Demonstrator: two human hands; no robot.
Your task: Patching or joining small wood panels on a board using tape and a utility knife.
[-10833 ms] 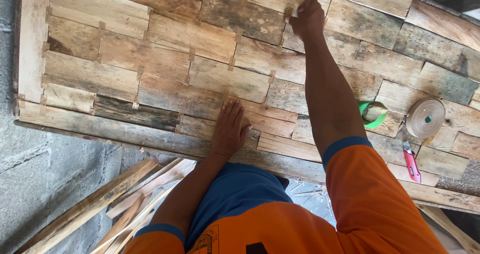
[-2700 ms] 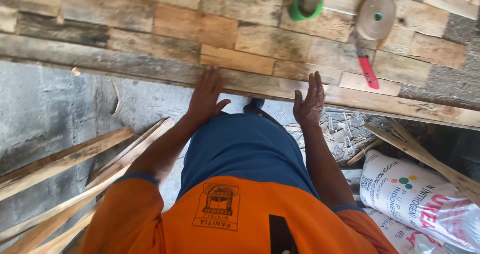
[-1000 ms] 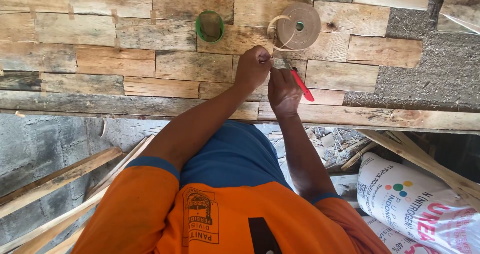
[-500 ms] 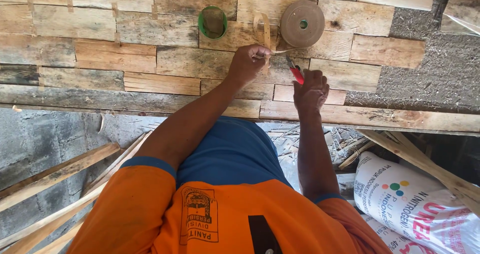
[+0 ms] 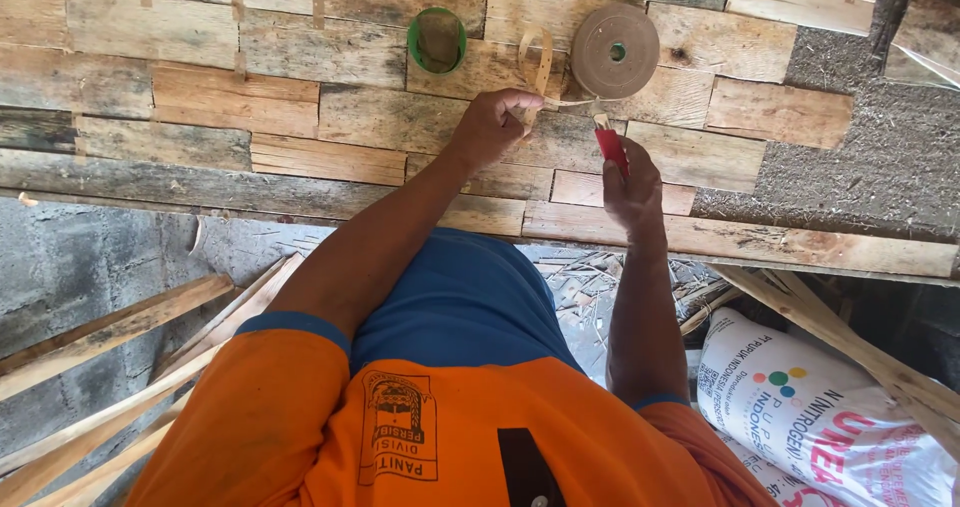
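Observation:
My left hand [image 5: 492, 125] pinches the loose end of a brown tape strip [image 5: 541, 62] pulled out from a brown tape roll [image 5: 614, 51] that lies on the patchwork wooden board surface [image 5: 250, 107]. My right hand [image 5: 632, 185] grips a red-handled utility knife [image 5: 609, 145], its blade pointing up at the stretched strip just below the roll. A green tape roll [image 5: 437, 40] sits on the boards left of the brown one.
Loose wooden slats [image 5: 110, 367] lean at the lower left over a grey concrete floor. A white printed sack [image 5: 820, 407] lies at the lower right beside more slats [image 5: 850, 337]. A rough grey slab [image 5: 860, 157] shows where boards end at the right.
My left hand has drawn the tape strip further from the roll. My right hand has raised the red knife from beside the boards' edge up to the strip.

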